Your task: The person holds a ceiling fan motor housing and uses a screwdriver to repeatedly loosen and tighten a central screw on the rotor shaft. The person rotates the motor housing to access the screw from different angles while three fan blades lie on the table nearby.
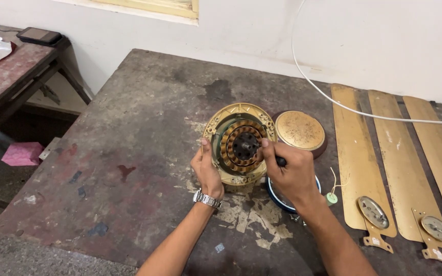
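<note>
A fan motor is being worked on at the middle of the counter.

The fan motor [240, 143] lies flat on the worn counter [129, 153], open face up, so its shaft axis points straight up; being round, it has no long axis across the counter. Its rim at 9 o'clock is steadied by the left hand [206, 171], whose grip is closed on the edge. A dark-handled tool [278, 160] is pinched in the right hand [291, 171] and held at the copper windings at 3 o'clock. The step is judged to be work on the windings; a steady housing is called for next. A round cover [300, 131] lies at 2 o'clock, three blades [400, 163] further right.
</note>
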